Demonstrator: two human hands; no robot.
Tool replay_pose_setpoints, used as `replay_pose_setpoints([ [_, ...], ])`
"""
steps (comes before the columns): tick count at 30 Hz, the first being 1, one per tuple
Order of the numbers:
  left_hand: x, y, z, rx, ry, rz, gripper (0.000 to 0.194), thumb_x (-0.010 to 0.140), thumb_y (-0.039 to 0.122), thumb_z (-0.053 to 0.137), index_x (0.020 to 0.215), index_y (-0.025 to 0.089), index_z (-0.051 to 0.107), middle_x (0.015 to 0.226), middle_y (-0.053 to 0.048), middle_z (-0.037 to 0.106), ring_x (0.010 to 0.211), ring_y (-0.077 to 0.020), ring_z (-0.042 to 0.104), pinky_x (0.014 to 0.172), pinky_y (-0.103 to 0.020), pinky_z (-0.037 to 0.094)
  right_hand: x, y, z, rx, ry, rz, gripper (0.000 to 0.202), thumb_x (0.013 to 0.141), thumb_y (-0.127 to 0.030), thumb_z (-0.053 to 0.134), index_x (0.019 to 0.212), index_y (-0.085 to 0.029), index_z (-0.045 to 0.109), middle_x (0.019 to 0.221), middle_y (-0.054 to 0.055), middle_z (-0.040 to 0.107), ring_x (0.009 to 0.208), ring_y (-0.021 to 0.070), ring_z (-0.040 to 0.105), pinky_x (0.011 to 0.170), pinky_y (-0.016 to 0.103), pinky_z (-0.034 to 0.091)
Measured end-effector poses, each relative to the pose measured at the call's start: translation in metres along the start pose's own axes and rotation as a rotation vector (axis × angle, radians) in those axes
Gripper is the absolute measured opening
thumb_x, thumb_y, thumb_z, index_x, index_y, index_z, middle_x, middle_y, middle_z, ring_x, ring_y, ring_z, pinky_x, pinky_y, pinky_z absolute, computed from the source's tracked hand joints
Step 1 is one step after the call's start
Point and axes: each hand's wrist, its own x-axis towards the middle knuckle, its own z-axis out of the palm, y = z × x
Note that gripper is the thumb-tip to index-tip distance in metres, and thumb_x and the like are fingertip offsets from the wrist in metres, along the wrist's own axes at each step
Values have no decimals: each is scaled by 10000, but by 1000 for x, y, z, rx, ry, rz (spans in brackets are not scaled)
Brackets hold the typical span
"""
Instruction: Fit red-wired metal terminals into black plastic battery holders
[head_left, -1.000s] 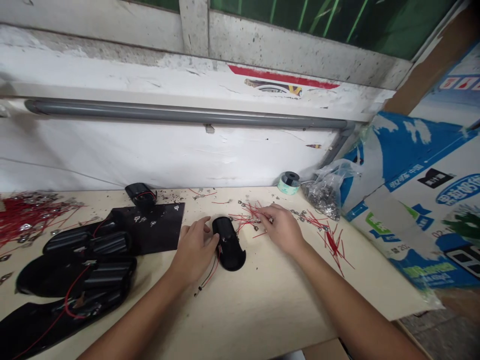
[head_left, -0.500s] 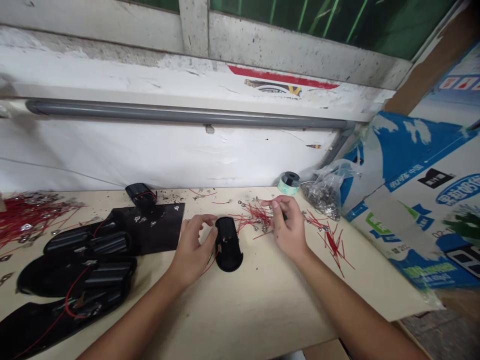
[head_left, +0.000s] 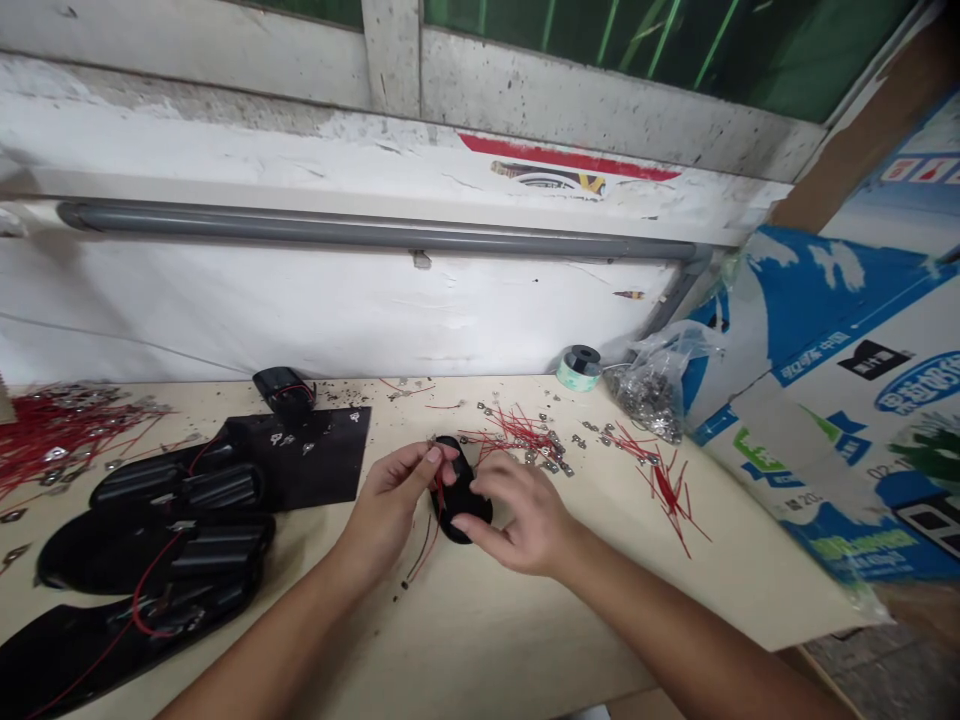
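Observation:
A small black plastic housing lies on the table between my hands, partly hidden by them. At its upper left end, my left hand pinches a red wire with thumb and forefinger; a small metal piece shows at the fingertips. My right hand is over the housing's right side, thumb and fingers apart, holding nothing that I can see. Thin red and black leads trail down from the housing's left side onto the table. Beyond my right hand is a loose pile of red wires with metal contact tabs.
Several black housings are at the left, by a black sheet. A larger heap of red wires lies far left. At the back right are a tape roll and a clear bag of metal parts, beside a blue-and-white carton.
My right hand has come from the wire pile to the housing, and its fingers have spread. My left hand has closed on a red wire at the housing's upper end.

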Motion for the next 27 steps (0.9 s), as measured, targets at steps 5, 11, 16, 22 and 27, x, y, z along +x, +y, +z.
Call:
replay_pose_setpoints([
  [5,0,4,-2,74,11,34,340,868,463,667,933,136,732,630,9,523,646,-136,479,658,-277,402,-5,8,4,393,220,416,225,972,-160,351,1150,-249,455,932,42,468,879,201,479,820,352,429],
  [11,-2,4,3,213,-7,7,459,863,546,629,971,108,713,595,37,446,578,-108,411,571,-245,356,1,14,3,394,201,511,412,840,-36,365,1184,-252,437,1020,41,437,963,193,442,910,362,380],
  [16,-1,-2,3,146,-13,-16,370,853,514,653,965,164,611,719,13,566,644,-134,525,626,-272,471,2,18,8,473,274,594,435,904,-152,508,1314,-277,431,1066,42,469,928,174,512,832,321,459],
  [22,-2,-1,4,137,-11,-29,342,836,487,686,864,182,535,691,33,556,620,-111,523,613,-243,470,7,26,6,628,428,706,351,737,-246,810,1043,-228,640,833,10,654,799,182,639,798,345,525],
  [27,-3,3,6,159,-20,-51,330,834,472,691,824,172,554,616,57,519,535,-77,465,527,-198,403,10,24,2,696,433,823,251,762,-367,804,913,-184,723,763,42,712,686,185,672,689,349,571],
])
